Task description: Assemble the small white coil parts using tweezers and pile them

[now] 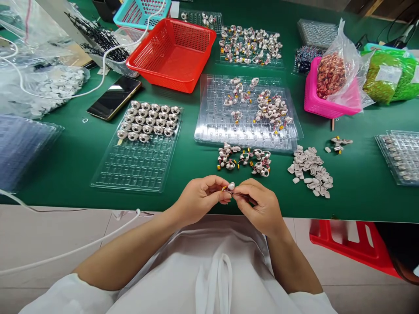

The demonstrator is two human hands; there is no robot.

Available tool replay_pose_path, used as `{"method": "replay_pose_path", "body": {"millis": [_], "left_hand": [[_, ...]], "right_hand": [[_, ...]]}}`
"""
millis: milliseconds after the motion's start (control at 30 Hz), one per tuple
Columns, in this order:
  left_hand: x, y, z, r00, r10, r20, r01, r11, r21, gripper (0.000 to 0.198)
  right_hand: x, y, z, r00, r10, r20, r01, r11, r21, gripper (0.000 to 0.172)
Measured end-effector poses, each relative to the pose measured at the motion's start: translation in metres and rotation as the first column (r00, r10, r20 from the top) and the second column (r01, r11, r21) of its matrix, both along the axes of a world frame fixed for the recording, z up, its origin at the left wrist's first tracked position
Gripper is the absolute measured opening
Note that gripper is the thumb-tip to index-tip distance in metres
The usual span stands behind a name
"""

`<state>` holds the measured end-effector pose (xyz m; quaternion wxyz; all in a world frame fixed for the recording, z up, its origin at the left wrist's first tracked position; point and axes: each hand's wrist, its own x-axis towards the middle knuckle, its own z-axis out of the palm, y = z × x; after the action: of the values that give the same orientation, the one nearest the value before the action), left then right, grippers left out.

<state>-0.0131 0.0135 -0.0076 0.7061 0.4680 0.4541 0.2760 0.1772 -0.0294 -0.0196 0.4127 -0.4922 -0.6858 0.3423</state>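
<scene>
My left hand is closed in a pinch at the table's front edge. Between its fingertips sits a small pearly earbud part with a bit of yellow on it. Close against it, my right hand grips thin dark tweezers, whose tips reach the part and are partly hidden by fingers. Just beyond both hands lie two loose clusters of similar earbud parts with yellow tabs and reddish wires. A heap of small beige covers lies to the right.
Behind stand a clear tray with more parts, a red basket and a pink basket. At left are a phone and a tray partly filled with shiny shells. A white cable crosses the left side.
</scene>
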Motion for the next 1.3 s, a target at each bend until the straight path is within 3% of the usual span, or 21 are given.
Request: {"method": "replay_pose_path", "body": {"millis": [267,433,600,900,1300], "left_hand": [[-0.004,0.003,0.002,0.987,-0.012,0.16,0.04,0.984,-0.174,0.027],[-0.01,0.012,-0.006,0.934,0.022,0.355,0.135,0.901,-0.411,0.042],[-0.009,0.019,-0.011,0.915,0.024,0.403,0.214,0.817,-0.535,0.044],[-0.011,0.021,-0.002,0.914,-0.084,0.398,0.288,0.824,-0.488,0.02],[-0.012,0.017,0.014,0.945,-0.069,0.321,0.226,0.844,-0.487,0.02]], "right_hand": [[0.0,-0.004,-0.008,0.977,-0.023,0.212,-0.048,0.945,0.325,0.029],[0.007,-0.004,-0.008,0.942,-0.04,0.333,-0.113,0.897,0.427,0.032],[0.008,-0.002,-0.001,0.918,-0.04,0.394,-0.163,0.869,0.468,0.034],[0.007,-0.001,0.006,0.898,-0.018,0.439,-0.214,0.855,0.473,0.032],[0.008,0.002,0.016,0.874,0.055,0.482,-0.312,0.824,0.472,0.024]]}}
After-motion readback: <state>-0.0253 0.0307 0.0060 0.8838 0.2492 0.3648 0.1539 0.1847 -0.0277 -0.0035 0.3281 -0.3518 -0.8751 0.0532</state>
